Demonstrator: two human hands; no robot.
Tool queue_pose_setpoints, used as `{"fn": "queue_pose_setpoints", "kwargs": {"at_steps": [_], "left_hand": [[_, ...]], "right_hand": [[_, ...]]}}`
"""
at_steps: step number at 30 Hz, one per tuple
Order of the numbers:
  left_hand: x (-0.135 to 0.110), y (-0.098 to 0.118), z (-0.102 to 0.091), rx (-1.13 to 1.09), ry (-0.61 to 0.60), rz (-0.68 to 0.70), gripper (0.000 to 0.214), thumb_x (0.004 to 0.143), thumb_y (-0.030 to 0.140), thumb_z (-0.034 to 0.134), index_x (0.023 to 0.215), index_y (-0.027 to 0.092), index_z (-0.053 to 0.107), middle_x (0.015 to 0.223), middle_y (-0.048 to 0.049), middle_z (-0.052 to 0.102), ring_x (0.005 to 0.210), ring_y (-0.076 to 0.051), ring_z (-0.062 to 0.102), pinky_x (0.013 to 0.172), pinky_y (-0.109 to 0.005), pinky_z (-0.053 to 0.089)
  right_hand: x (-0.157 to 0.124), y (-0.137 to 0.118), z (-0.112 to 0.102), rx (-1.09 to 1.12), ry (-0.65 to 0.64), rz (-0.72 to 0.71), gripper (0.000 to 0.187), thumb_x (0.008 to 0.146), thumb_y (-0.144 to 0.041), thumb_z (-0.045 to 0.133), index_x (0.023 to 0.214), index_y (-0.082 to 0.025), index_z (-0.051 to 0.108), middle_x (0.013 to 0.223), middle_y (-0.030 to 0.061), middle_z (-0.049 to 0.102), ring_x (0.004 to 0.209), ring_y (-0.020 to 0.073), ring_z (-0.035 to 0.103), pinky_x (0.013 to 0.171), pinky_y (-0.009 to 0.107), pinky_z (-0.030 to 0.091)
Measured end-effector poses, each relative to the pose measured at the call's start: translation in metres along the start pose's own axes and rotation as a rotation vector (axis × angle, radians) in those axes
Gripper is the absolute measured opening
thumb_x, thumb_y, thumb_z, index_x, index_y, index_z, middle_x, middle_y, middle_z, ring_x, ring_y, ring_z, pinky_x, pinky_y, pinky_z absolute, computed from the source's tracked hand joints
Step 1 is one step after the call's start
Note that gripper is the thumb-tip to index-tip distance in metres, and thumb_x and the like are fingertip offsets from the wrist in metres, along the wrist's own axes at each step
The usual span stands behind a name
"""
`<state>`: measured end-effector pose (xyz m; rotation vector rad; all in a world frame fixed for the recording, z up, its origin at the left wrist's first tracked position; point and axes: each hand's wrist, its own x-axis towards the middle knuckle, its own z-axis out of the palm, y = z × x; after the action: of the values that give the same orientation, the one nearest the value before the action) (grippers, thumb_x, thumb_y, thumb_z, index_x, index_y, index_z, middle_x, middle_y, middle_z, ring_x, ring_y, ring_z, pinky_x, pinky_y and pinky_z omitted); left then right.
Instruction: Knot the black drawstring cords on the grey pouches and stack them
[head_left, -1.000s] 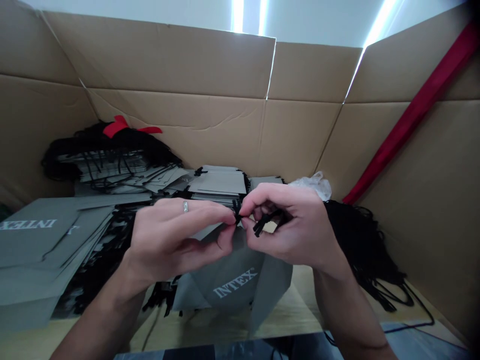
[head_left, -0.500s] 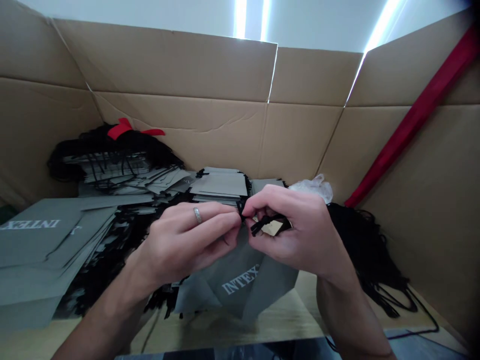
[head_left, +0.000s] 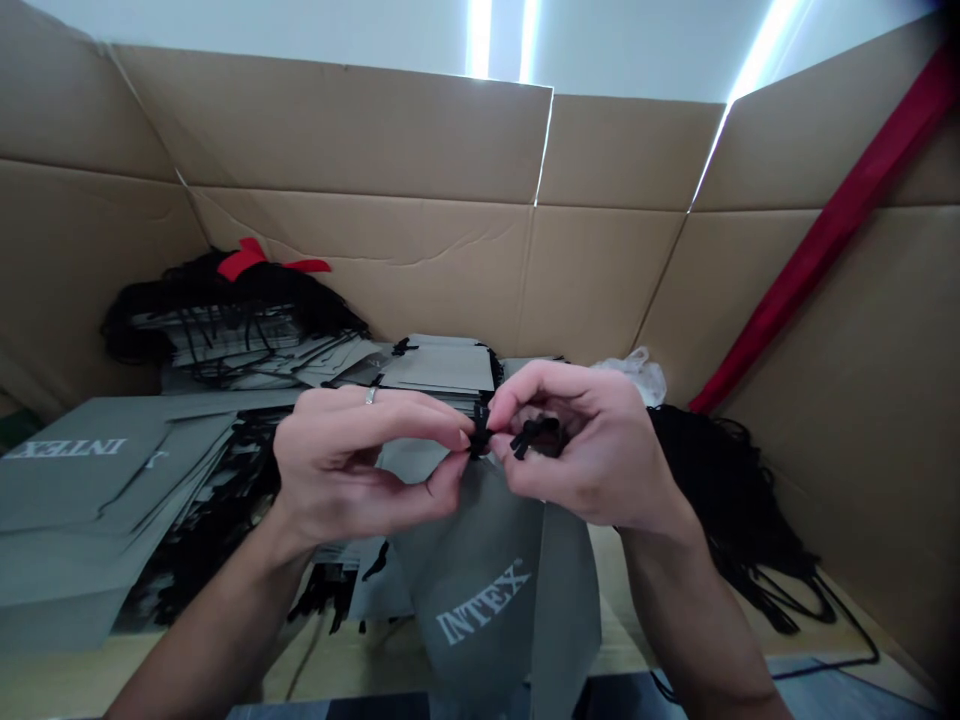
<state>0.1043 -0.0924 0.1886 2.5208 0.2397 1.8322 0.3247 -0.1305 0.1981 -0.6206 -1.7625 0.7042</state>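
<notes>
My left hand (head_left: 360, 465), with a ring on one finger, pinches a black drawstring cord (head_left: 480, 437) at the top of a grey INTEX pouch (head_left: 480, 580). My right hand (head_left: 585, 450) pinches the same cord from the other side, with black cord ends (head_left: 529, 435) sticking out between its fingers. The two hands meet fingertip to fingertip above the pouch, which hangs down toward me with its white lettering facing up.
Stacks of grey INTEX pouches (head_left: 82, 490) lie at the left and behind the hands. A pile with black cords and a red ribbon (head_left: 247, 258) sits at the back left. Loose black cords (head_left: 735, 500) lie at the right. Cardboard walls (head_left: 360, 180) surround the wooden tabletop (head_left: 615, 620).
Both hands have lifted the pouch's top slightly, so the pouch now hangs lower and longer toward me. The fingers have kept working the cord at the same spot.
</notes>
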Motion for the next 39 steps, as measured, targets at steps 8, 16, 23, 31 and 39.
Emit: {"fn": "queue_pose_setpoints", "kwargs": {"at_steps": [8, 16, 23, 31, 39], "left_hand": [[0.004, -0.001, 0.01, -0.411, -0.076, -0.392, 0.024, 0.086, 0.005, 0.079, 0.105, 0.019, 0.074, 0.091, 0.0002, 0.078, 0.075, -0.009, 0.073, 0.067, -0.016, 0.06], [0.007, 0.008, -0.002, -0.319, -0.431, -0.57, 0.034, 0.11, 0.034, 0.062, 0.081, 0.017, 0.062, 0.075, 0.0029, 0.059, 0.068, -0.009, 0.047, 0.059, -0.02, 0.04], [0.006, 0.014, 0.001, -0.353, -0.464, -0.471, 0.017, 0.113, 0.027, 0.057, 0.105, 0.022, 0.071, 0.085, 0.0037, 0.062, 0.076, -0.009, 0.052, 0.068, -0.018, 0.044], [0.004, 0.012, 0.005, -0.397, -0.399, -0.446, 0.02, 0.112, 0.024, 0.059, 0.109, 0.021, 0.078, 0.087, 0.0001, 0.069, 0.078, -0.012, 0.06, 0.071, -0.022, 0.049], [0.005, 0.016, 0.003, -0.31, -0.315, -0.307, 0.019, 0.102, 0.018, 0.063, 0.086, 0.022, 0.071, 0.066, 0.0029, 0.06, 0.056, -0.011, 0.048, 0.054, -0.026, 0.042]], "right_hand": [[0.001, 0.005, 0.005, -0.136, 0.158, -0.12, 0.025, 0.076, -0.001, 0.079, 0.094, -0.018, 0.073, 0.084, -0.0054, 0.073, 0.065, 0.0042, 0.062, 0.057, 0.013, 0.047], [0.0, -0.003, -0.013, -0.348, 0.151, -0.303, 0.04, 0.079, -0.009, 0.083, 0.116, -0.021, 0.073, 0.113, 0.0039, 0.07, 0.092, 0.0175, 0.065, 0.073, 0.03, 0.054], [0.005, 0.004, -0.025, -0.136, -0.172, -0.274, 0.035, 0.084, 0.0, 0.088, 0.113, -0.018, 0.078, 0.108, 0.0006, 0.073, 0.087, 0.0094, 0.07, 0.075, 0.019, 0.057], [0.0, 0.005, -0.02, -0.108, -0.173, -0.218, 0.041, 0.081, 0.016, 0.07, 0.106, -0.017, 0.072, 0.101, -0.0014, 0.072, 0.074, 0.0057, 0.066, 0.069, 0.017, 0.055], [-0.002, -0.002, -0.007, 0.027, -0.2, -0.144, 0.024, 0.091, 0.003, 0.072, 0.103, -0.018, 0.067, 0.103, 0.0022, 0.069, 0.082, 0.0097, 0.067, 0.071, 0.019, 0.057]]}}
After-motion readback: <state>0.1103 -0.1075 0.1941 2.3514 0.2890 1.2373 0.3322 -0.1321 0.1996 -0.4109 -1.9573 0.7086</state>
